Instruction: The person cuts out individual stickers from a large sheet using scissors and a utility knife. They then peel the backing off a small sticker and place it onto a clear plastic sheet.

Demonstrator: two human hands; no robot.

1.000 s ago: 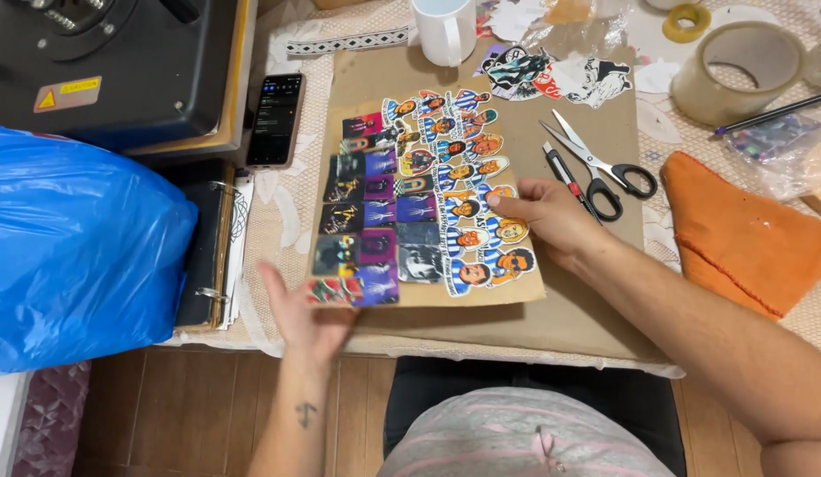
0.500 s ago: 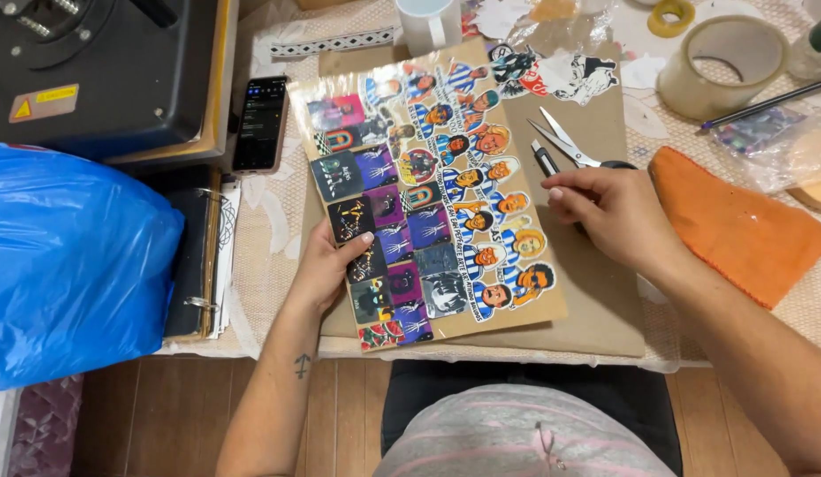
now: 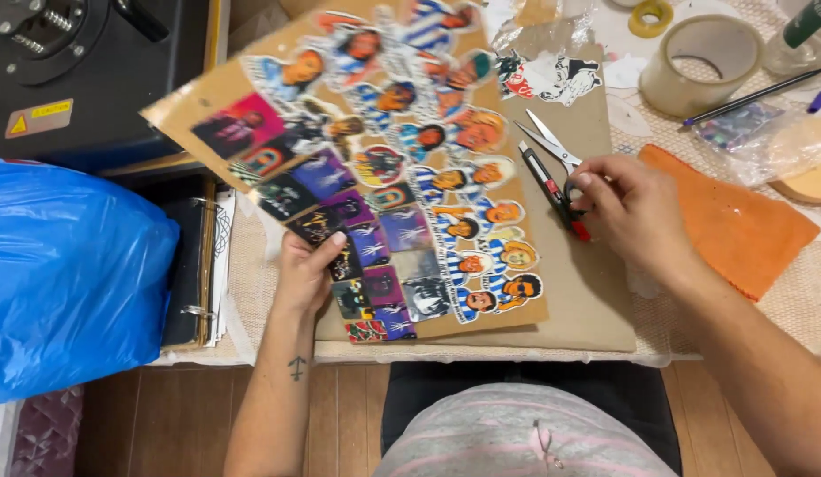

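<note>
My left hand (image 3: 309, 269) pinches the near-left edge of the sticker board (image 3: 366, 168), thumb on top, and the board tilts up off the cardboard mat (image 3: 596, 291). Its far corner overhangs the black press (image 3: 75, 62). My right hand (image 3: 636, 212) curls around the scissors (image 3: 552, 168) at their handles, on the mat just right of the board. The blue bag (image 3: 66, 274) crowds my left; the orange cloth (image 3: 737, 225) lies right, near the tape roll (image 3: 698, 53).
</note>
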